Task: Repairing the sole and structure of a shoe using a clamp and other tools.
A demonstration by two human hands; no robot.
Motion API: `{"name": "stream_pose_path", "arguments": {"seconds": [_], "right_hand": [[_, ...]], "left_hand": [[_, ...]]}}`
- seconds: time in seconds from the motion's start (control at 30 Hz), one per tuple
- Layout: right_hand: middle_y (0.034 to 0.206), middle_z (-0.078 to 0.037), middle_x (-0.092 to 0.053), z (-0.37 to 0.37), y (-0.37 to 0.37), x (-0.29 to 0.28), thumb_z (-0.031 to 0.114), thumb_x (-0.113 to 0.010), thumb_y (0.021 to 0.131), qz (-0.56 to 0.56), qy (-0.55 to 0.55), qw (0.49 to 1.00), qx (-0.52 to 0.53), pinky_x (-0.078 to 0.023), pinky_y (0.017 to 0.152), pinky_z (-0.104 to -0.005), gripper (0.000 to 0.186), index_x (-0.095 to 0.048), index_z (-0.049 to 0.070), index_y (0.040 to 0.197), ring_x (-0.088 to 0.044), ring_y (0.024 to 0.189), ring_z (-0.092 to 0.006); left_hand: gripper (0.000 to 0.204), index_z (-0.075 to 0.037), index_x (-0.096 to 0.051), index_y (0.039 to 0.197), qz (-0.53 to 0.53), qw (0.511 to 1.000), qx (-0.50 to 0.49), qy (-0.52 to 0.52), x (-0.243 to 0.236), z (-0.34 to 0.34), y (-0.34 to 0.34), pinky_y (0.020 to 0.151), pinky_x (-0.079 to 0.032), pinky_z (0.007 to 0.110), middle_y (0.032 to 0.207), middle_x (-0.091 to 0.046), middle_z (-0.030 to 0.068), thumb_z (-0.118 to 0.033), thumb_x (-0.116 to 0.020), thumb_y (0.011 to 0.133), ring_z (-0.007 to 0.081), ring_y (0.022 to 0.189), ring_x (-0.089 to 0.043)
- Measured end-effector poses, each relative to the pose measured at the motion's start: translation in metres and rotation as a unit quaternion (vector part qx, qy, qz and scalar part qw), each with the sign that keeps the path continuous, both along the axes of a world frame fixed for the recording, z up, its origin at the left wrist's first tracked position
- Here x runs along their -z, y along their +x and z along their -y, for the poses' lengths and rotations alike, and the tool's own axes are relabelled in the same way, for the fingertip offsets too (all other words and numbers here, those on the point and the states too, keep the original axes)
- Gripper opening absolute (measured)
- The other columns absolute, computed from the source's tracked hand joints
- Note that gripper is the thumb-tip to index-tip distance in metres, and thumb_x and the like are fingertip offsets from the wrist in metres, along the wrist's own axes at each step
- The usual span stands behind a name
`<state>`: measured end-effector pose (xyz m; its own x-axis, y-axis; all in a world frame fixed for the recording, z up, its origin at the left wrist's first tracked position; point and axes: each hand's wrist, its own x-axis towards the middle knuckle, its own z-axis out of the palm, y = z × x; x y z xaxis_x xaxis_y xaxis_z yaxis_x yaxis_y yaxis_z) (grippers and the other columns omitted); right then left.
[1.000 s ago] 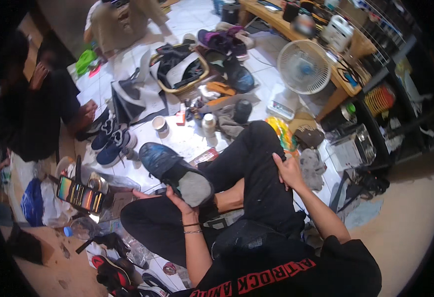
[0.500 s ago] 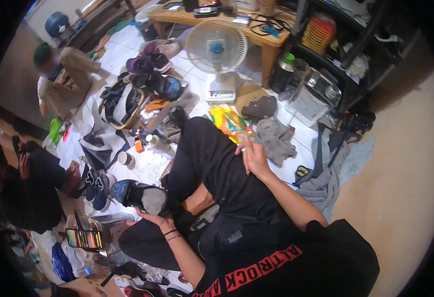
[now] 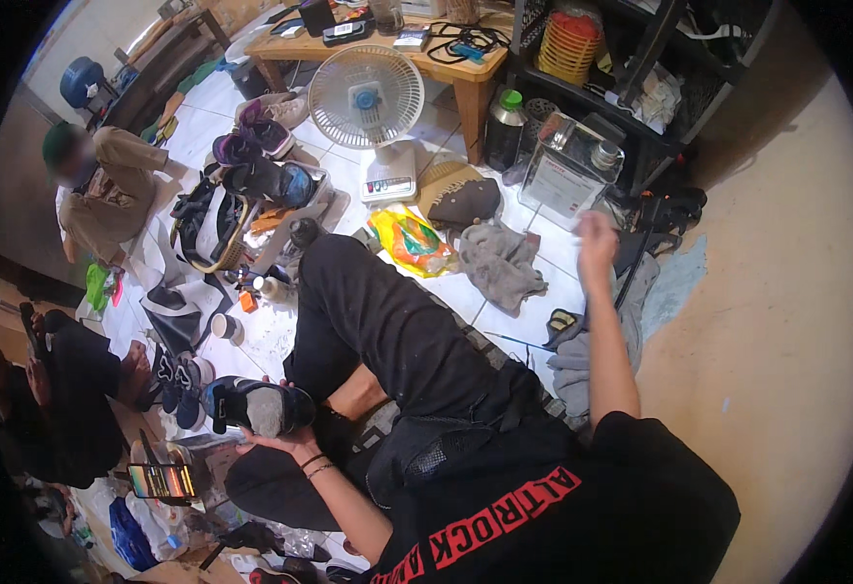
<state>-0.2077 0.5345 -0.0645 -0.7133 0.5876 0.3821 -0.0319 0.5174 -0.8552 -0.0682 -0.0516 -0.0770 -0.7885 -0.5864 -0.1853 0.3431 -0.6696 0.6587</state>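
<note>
A black and blue shoe [image 3: 234, 401] rests in my left hand [image 3: 295, 446], low on the left above my folded leg. My fingers hold it from beneath. A grey rounded patch shows on its side toward me; whether this is lining or cloth I cannot tell. Out to the right, my right hand [image 3: 597, 237] is lifted in front of a rectangular metal can [image 3: 570, 173]. Motion smears its fingers, and nothing in it can be made out. Below and left of that hand a crumpled grey cloth [image 3: 501, 265] lies on the white tiles.
A white fan [image 3: 366, 97] stands before a wooden table [image 3: 470, 88]. Nearby are a yellow plastic bag [image 3: 409, 241], a cap [image 3: 457, 195] and a green-capped bottle [image 3: 506, 131]. Left lie a cup [image 3: 225, 328], dark shoes [image 3: 189, 387] and a propped phone [image 3: 162, 481]. Two people sit at the left.
My right hand has left my knee and swung out to the right, toward the metal can. The shoe remains in my left hand. The whole view has shifted, moving the scene leftward.
</note>
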Motion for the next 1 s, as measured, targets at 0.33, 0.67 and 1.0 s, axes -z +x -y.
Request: {"name": "stream_pose_path", "arguments": {"seconds": [0.33,0.67,1.0], "right_hand": [[0.112,-0.026,-0.071,-0.183,0.046,0.081,0.036,-0.071,0.089,0.374,0.134,0.891,0.222,-0.052,0.093,-0.0527,0.040,-0.073,0.000,0.104,-0.066,0.108,-0.0447],[0.118,-0.027,-0.070,-0.194,0.022,0.048,0.038,-0.065,0.095,0.420,0.166,0.867,0.212,-0.051,0.100,-0.0500,0.046,-0.072,-0.002,0.117,-0.065,0.117,-0.0439],[0.102,-0.029,-0.072,-0.193,0.037,0.014,0.035,-0.061,0.098,0.330,0.201,0.887,0.253,-0.054,0.091,-0.0539,0.039,-0.074,-0.002,0.102,-0.069,0.102,-0.0470]], "left_hand": [[0.088,-0.014,-0.041,0.156,-0.064,0.996,-0.017,0.063,-0.001,-0.001,0.000,0.103,-0.050,0.060,0.151,-0.051,0.0198,-0.074,-0.033,0.094,0.0456,0.126,-0.057],[0.085,-0.012,-0.042,0.156,-0.055,0.998,-0.001,0.040,-0.001,-0.002,-0.011,0.105,-0.048,0.060,0.152,-0.051,0.0193,-0.070,-0.034,0.094,0.0463,0.130,-0.055],[0.088,-0.011,-0.042,0.156,-0.036,0.997,-0.048,0.049,-0.006,-0.005,-0.005,0.112,-0.041,0.060,0.152,-0.052,0.0163,-0.072,-0.033,0.093,0.0442,0.132,-0.054]]}}
